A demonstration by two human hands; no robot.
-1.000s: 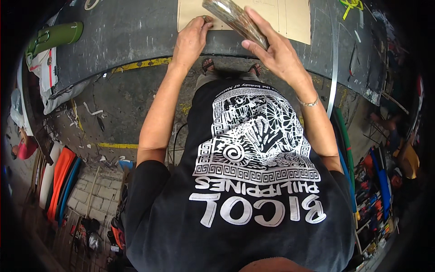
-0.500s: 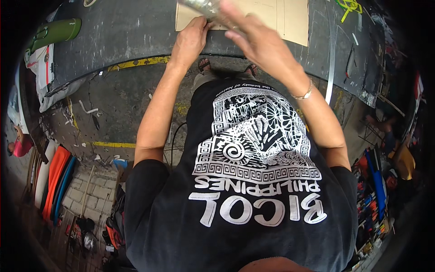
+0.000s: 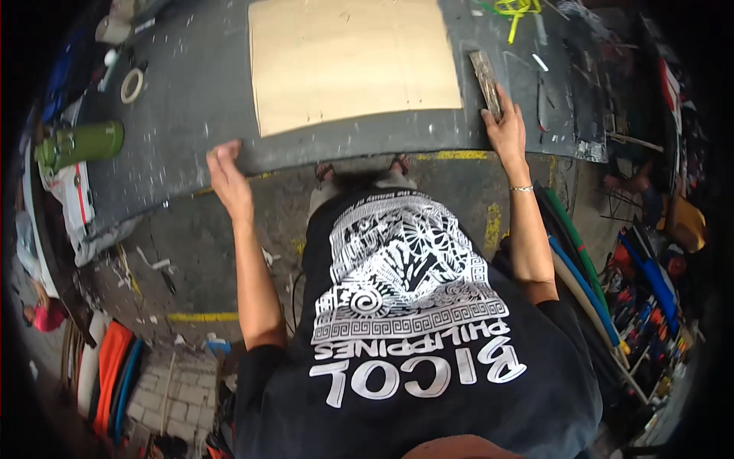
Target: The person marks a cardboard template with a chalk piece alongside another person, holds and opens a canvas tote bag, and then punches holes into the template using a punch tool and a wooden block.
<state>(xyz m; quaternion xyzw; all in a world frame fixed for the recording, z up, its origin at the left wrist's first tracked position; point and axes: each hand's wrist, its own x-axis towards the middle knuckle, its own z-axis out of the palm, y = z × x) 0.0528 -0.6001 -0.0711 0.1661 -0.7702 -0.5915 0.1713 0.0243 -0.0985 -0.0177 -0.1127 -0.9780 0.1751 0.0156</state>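
A tan sheet of paper or card (image 3: 355, 65) with small marks on it lies flat on the dark worktable (image 3: 191, 84). My left hand (image 3: 232, 177) hovers at the table's front edge, left of the sheet. Its fingers are stretched out and loosely bent, with nothing in them. To the right of the sheet, my right hand (image 3: 508, 136) grips the near end of a worn, grey-brown flat block (image 3: 485, 83). The block's far end points away from me, low over or on the tabletop; I cannot tell which.
A green bottle (image 3: 80, 145) and a roll of tape (image 3: 131, 86) are at the table's left. Yellow-green straps (image 3: 516, 11) and a white stick (image 3: 540, 63) lie at the far right. Coloured rolls (image 3: 585, 268) stand beside me on the right, orange ones (image 3: 113, 375) on the left.
Both hands have come away from the sheet, the left one leftward, the right one to the right with the block. The view has shifted and shows more of the sheet. A long pale strip no longer shows.
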